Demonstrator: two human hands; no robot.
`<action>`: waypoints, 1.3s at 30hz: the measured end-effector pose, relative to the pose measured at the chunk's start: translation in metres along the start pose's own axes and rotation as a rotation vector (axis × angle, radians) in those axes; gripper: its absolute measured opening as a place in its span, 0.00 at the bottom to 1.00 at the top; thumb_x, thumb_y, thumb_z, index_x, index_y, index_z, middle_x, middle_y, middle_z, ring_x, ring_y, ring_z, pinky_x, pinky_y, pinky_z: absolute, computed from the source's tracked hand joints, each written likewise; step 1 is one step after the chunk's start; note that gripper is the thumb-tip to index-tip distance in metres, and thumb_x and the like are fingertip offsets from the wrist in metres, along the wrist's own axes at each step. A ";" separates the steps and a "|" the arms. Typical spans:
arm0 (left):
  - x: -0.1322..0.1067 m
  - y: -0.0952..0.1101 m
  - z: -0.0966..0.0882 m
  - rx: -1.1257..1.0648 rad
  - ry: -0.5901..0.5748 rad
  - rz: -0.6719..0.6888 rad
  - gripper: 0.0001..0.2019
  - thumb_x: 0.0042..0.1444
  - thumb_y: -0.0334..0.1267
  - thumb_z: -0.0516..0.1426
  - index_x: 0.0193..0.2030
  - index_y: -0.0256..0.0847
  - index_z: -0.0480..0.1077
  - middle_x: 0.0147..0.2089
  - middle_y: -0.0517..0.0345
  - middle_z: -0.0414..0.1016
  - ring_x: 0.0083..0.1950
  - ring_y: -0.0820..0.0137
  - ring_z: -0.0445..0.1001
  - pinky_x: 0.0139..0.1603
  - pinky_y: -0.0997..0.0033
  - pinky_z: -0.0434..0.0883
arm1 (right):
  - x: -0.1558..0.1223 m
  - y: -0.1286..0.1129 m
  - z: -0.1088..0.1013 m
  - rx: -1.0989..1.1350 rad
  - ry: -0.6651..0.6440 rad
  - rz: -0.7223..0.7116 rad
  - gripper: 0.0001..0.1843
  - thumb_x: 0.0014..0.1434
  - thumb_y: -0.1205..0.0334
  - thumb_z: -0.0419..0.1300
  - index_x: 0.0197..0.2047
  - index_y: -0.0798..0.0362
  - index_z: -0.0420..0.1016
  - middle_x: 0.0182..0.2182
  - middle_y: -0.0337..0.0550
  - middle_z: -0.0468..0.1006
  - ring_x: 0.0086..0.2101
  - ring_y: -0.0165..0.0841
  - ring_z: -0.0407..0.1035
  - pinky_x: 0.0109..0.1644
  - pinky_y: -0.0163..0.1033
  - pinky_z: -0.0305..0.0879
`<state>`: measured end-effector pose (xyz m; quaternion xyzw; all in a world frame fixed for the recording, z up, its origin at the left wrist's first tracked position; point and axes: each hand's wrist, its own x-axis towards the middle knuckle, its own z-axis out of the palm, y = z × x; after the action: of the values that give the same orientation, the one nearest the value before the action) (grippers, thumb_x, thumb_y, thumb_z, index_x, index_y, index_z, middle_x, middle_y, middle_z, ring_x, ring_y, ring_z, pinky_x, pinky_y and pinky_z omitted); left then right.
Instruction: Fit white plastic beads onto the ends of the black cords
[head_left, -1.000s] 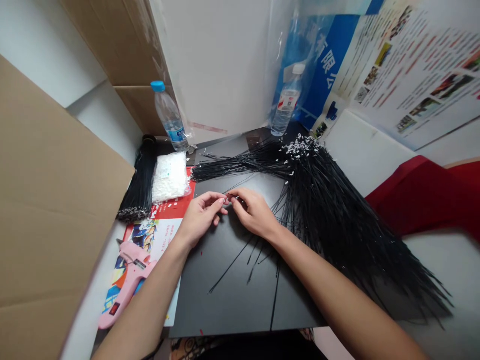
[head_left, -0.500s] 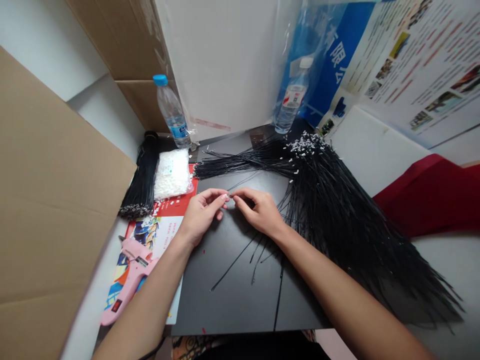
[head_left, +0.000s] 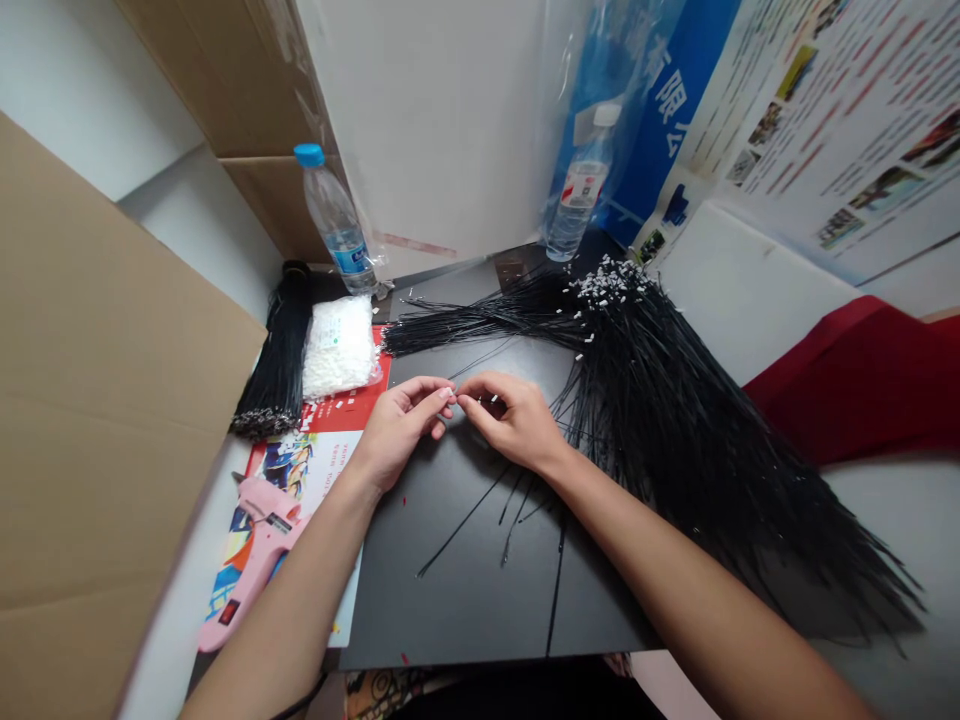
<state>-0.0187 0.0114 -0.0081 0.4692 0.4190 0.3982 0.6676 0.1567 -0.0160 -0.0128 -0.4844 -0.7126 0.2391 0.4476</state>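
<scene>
Pinching a tiny white bit (head_left: 450, 393) together, the left hand (head_left: 401, 430) and right hand (head_left: 514, 425) meet over a black board (head_left: 450, 600), beside heaped black strands (head_left: 675, 440).

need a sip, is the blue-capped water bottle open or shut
Shut: the blue cap sits on the neck of the water bottle.

light: bright, even | shadows: soft, under hands (head_left: 401, 430) (head_left: 514, 425) | edges: wide-angle warp

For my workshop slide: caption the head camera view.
Left hand and right hand meet fingertips above a black board beside fanned black wires.
</scene>
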 end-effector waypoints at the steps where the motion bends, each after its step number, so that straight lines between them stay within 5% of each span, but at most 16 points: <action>1: 0.000 0.000 0.000 0.000 -0.004 0.000 0.15 0.50 0.43 0.69 0.40 0.36 0.78 0.31 0.57 0.76 0.26 0.78 0.68 0.26 0.79 0.64 | 0.000 -0.001 0.000 0.028 -0.004 0.031 0.07 0.63 0.63 0.59 0.36 0.55 0.78 0.28 0.39 0.78 0.27 0.26 0.67 0.32 0.31 0.61; 10: -0.002 0.003 0.001 0.078 -0.037 0.018 0.13 0.51 0.43 0.68 0.39 0.37 0.79 0.29 0.58 0.75 0.26 0.78 0.68 0.26 0.79 0.64 | 0.001 -0.004 -0.002 0.235 -0.101 0.261 0.10 0.60 0.57 0.58 0.32 0.55 0.74 0.22 0.35 0.69 0.23 0.24 0.58 0.28 0.30 0.55; 30: -0.003 0.005 -0.002 0.087 -0.066 -0.024 0.14 0.49 0.43 0.70 0.39 0.36 0.81 0.30 0.57 0.76 0.28 0.77 0.69 0.29 0.77 0.67 | 0.001 -0.003 -0.003 0.303 -0.137 0.258 0.09 0.55 0.57 0.60 0.31 0.55 0.72 0.23 0.35 0.68 0.23 0.24 0.57 0.26 0.31 0.53; 39: -0.005 0.010 0.004 0.044 0.010 0.026 0.15 0.45 0.40 0.70 0.39 0.37 0.79 0.32 0.58 0.78 0.31 0.73 0.74 0.33 0.72 0.73 | 0.001 -0.002 -0.002 0.287 -0.138 0.248 0.08 0.56 0.58 0.60 0.31 0.55 0.72 0.23 0.35 0.69 0.23 0.24 0.57 0.26 0.30 0.54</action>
<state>-0.0178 0.0078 0.0031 0.4873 0.4247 0.3999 0.6498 0.1568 -0.0165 -0.0099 -0.4822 -0.6348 0.4242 0.4295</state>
